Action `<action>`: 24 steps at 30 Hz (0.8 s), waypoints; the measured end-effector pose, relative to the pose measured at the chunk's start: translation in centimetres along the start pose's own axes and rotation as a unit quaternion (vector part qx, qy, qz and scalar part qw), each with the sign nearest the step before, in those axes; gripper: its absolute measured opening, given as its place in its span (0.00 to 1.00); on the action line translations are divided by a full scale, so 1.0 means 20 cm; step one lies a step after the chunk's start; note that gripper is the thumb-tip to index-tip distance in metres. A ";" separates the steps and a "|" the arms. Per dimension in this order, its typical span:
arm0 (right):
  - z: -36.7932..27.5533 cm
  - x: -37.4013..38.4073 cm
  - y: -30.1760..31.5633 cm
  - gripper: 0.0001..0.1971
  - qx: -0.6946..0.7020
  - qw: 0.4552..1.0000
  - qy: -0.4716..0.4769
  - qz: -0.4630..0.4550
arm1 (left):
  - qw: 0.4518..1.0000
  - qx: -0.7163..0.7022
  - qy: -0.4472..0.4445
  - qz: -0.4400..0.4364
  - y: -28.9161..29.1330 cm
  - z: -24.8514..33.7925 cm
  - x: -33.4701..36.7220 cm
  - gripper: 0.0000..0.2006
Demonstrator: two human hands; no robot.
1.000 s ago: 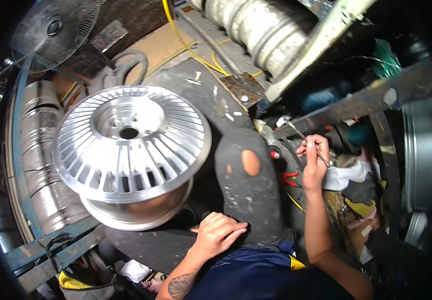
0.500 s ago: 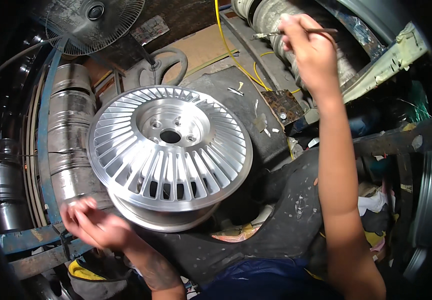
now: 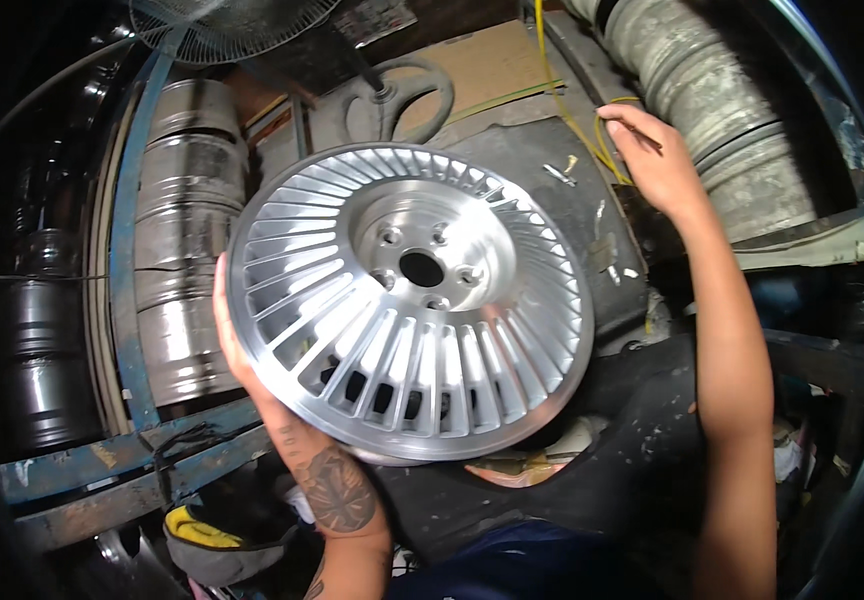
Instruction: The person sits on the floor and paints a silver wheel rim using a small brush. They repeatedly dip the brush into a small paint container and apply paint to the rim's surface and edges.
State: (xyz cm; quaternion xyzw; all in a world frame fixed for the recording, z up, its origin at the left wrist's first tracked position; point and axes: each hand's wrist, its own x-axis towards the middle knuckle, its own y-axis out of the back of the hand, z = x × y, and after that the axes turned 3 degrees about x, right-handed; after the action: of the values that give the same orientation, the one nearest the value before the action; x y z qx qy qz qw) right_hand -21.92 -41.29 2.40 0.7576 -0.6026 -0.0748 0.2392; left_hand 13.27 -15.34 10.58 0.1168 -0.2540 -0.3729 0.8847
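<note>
A silver alloy wheel rim (image 3: 282,290) with many narrow spokes lies face up before me, its hub and round centre hole toward the far side. My left hand (image 3: 235,335) grips its left edge, the fingers partly hidden by the rim. Off to the right of the wheel, my right hand (image 3: 657,165) is raised and closed in a pinch. Between its fingers is a thin tool with a dark handle (image 3: 655,148); most of it is covered by the hand, and its working tip cannot be made out.
Stacked metal wheel barrels stand at left (image 3: 190,230) and upper right (image 3: 707,100). Behind the rim are a steering wheel (image 3: 437,85), a fan (image 3: 222,45) and a yellow hose (image 3: 542,50). Small scraps (image 3: 612,275) litter the dark mat. A blue metal frame (image 3: 82,475) crosses lower left.
My left hand has come from the air onto the rim's left edge. The rim's lower barrel shows less. My right hand has lowered with the thin tool, and the view has shifted.
</note>
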 end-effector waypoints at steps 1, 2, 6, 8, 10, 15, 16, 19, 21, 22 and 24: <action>0.00 -0.01 0.01 0.12 -0.051 0.999 -0.005 -0.002 | 0.999 0.039 -0.028 -0.013 0.00 -0.03 0.00 0.25; 0.02 0.00 0.00 0.12 -0.063 0.998 0.017 0.000 | 0.999 0.035 -0.025 -0.012 0.00 -0.03 -0.01 0.25; -0.01 0.00 -0.03 0.12 -0.075 0.996 0.043 -0.017 | 1.000 0.023 -0.019 -0.003 0.01 0.01 -0.05 0.26; -0.02 0.01 -0.03 0.14 -0.089 0.996 -0.024 -0.020 | 0.999 0.028 -0.021 -0.005 0.00 0.02 -0.08 0.26; 0.04 0.04 0.01 0.19 -0.112 0.991 -0.064 -0.020 | 1.000 -0.021 0.002 -0.004 -0.05 0.08 -0.11 0.27; 0.26 0.06 0.00 0.19 -0.094 0.994 -0.058 -0.001 | 0.979 -0.181 0.083 0.037 -0.02 0.10 -0.11 0.30; 0.27 0.06 0.00 0.19 -0.093 0.992 -0.083 -0.016 | 0.984 -0.152 0.082 0.044 -0.03 0.11 -0.12 0.31; 0.46 0.01 0.03 0.14 -0.121 0.987 -0.101 -0.037 | 0.987 -0.133 0.079 0.047 -0.04 0.13 -0.13 0.35; 0.61 -0.06 0.04 0.12 -0.276 0.959 -0.012 -0.069 | 0.992 -0.112 0.055 0.037 -0.04 0.10 -0.12 0.29; 0.64 -0.10 0.02 0.12 -0.324 0.939 -0.070 -0.095 | 0.988 -0.137 0.066 0.040 -0.03 0.09 -0.11 0.28; 0.68 -0.18 -0.03 0.15 -0.390 0.895 -0.162 -0.145 | 0.985 -0.149 0.072 0.059 0.00 0.07 -0.10 0.25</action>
State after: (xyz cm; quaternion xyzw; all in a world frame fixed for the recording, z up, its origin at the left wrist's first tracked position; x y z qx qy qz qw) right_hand -27.79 -41.49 -10.28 0.6594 -0.4393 -0.4598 0.4010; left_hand 11.35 -13.85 11.06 -0.0044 -0.1377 -0.3445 0.9286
